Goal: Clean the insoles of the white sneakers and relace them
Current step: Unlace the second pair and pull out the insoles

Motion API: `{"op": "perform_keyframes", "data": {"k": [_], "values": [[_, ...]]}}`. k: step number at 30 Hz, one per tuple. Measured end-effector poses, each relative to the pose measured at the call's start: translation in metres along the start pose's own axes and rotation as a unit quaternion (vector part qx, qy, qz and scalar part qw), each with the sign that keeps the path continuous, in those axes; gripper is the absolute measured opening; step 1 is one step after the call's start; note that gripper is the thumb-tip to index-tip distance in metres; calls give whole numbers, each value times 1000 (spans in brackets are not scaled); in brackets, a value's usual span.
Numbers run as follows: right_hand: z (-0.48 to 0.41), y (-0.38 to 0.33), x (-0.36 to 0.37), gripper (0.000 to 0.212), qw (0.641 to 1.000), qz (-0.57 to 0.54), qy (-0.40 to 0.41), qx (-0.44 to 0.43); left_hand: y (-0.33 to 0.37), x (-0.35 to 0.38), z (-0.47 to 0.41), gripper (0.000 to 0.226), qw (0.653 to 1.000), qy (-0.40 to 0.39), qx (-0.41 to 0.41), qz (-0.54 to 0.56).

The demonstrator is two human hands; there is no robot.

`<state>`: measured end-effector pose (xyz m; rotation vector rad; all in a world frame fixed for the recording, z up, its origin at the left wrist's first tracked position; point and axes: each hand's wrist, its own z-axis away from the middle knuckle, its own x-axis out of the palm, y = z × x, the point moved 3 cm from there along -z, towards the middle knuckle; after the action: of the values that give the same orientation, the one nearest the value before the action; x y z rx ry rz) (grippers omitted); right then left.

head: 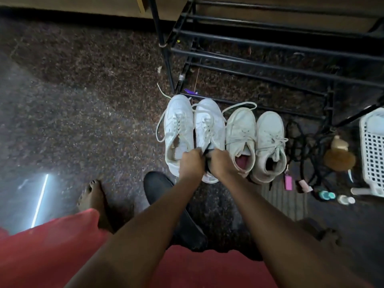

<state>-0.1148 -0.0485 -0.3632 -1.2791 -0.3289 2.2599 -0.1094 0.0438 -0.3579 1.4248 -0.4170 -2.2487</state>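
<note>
- A dark insole (206,161) sits in the opening of the second white sneaker (209,129) from the left, on the speckled floor (93,104) beside its mate (178,129)
- Left hand (192,163) and right hand (221,162) both have fingers curled tight on the insole
- Another dark insole (160,190) lies just behind
- A greyer pair (255,140) stands to the right, before a black rack (270,59)

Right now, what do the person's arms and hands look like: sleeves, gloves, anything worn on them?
Both arms are bare along all that shows, with no sleeves in view. The left hand and right hand wear no gloves, and no watch, ring or bracelet is visible. Red clothing fills the lower frame.
</note>
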Motion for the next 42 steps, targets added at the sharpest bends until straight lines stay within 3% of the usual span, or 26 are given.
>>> {"op": "perform_keyframes", "data": {"k": [3,9,13,16,21,24,35,40,42], "values": [[-8,2,-5,25,1000,2,15,-9,4,-5,-12,21,1000,15,6,-23],[-9,28,-10,51,982,-136,125,32,-12,-16,-12,36,998,25,17,51],[-13,24,-2,41,977,-131,145,82,-14,-16,-12,33,993,31,-17,109],[-16,9,7,24,991,-22,85,101,-11,-11,-9,23,988,16,-42,146],[-27,-5,13,22,988,110,-67,85,-15,6,2,18,980,-26,-90,177],[-30,-4,14,26,984,121,-94,88,-25,14,2,20,966,-21,-107,235],[-16,-8,14,20,992,107,-29,53,-28,15,12,29,965,-7,-83,250],[8,-17,-12,27,989,91,112,18,-20,19,20,26,972,-33,-67,225],[9,-24,-27,26,989,79,123,10,-20,20,21,18,970,-38,-78,228]]}}
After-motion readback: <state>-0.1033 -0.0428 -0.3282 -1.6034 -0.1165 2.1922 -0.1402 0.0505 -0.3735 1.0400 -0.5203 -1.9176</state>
